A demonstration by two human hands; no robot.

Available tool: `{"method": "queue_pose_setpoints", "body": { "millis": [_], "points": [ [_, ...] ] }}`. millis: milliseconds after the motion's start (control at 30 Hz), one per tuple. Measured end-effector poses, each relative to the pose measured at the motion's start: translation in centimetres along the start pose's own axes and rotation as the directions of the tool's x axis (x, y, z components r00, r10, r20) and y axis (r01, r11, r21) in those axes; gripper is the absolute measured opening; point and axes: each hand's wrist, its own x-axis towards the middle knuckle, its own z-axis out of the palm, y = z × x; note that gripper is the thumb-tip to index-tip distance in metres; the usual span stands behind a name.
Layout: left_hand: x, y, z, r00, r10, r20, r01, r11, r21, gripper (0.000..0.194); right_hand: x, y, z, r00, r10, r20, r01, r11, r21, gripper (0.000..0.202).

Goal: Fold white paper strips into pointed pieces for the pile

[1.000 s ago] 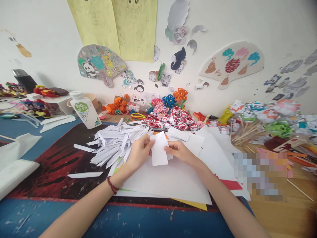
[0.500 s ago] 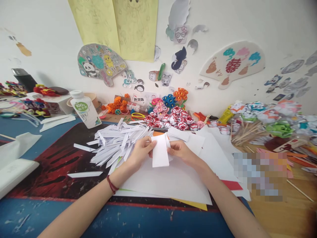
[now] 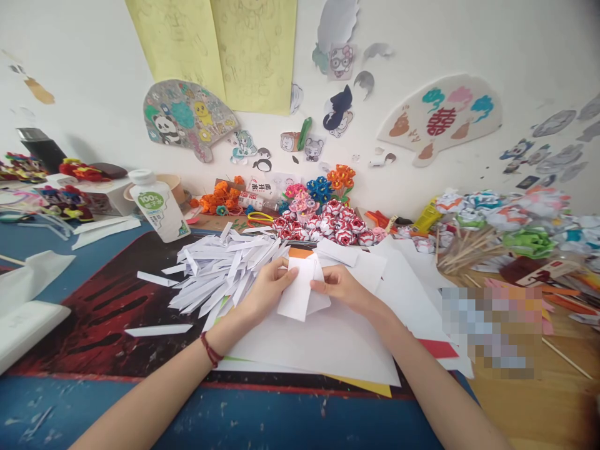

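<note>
Between my two hands is a small folded piece of white paper [image 3: 298, 292], held up above the sheets. My left hand [image 3: 270, 284] pinches its left side, thumb on the front face. On the other side, my right hand [image 3: 335, 284] grips the right edge between thumb and fingers. The paper shows overlapping layers, with a flap angled out at the lower right. Beneath lie large white paper sheets [image 3: 319, 347]. A heap of folded white paper strips [image 3: 220, 269] spreads just left of my left hand. The fingers behind the paper are partly hidden.
A white bottle [image 3: 158, 206] stands at the back left. Red-and-white paper flowers [image 3: 344, 228] crowd the back middle, with more colourful paper flowers [image 3: 529, 240] and wooden sticks [image 3: 473, 247] at right. A dark red mat [image 3: 107, 306] covers part of the blue table [image 3: 262, 419].
The folded white paper has tilted, its lower end swinging left, and a flap now shows at the right. Both hands stay in nearly the same place. The view has shifted slightly.
</note>
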Motion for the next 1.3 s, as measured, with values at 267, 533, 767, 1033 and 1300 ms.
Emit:
{"method": "queue_pose_setpoints", "body": {
  "millis": [267, 533, 767, 1033, 1300],
  "points": [
    [-0.21, 0.73, -0.37, 0.93, 0.358, -0.084, -0.216, 0.714, 0.666, 0.027, -0.09, -0.32, 0.25, 0.998, 0.066, -0.022, -0.066, 0.998, -0.006, 0.027],
    [-0.01, 0.28, -0.64, 0.898, 0.436, -0.058, -0.271, 0.652, 0.708, 0.02, 0.01, -0.09, 0.23, 0.997, 0.071, -0.031, -0.071, 0.997, 0.003, 0.025],
    [0.06, 0.28, -0.77, 0.881, 0.465, -0.09, -0.257, 0.629, 0.734, 0.007, 0.01, -0.19, 0.25, 0.997, 0.074, -0.035, -0.075, 0.997, -0.02, 0.03],
    [-0.24, 0.65, -0.78, 0.905, 0.421, -0.065, -0.237, 0.625, 0.743, 0.02, 0.12, 0.05, 0.1, 0.992, 0.069, -0.101, -0.073, 0.996, -0.042, 0.031],
    [-0.05, 0.48, -0.34, 0.977, 0.215, 0.006, -0.196, 0.879, 0.434, 0.026, 0.18, -0.33, -0.15, 0.97, 0.054, -0.235, -0.065, 0.997, -0.039, 0.034]
  ]
}}
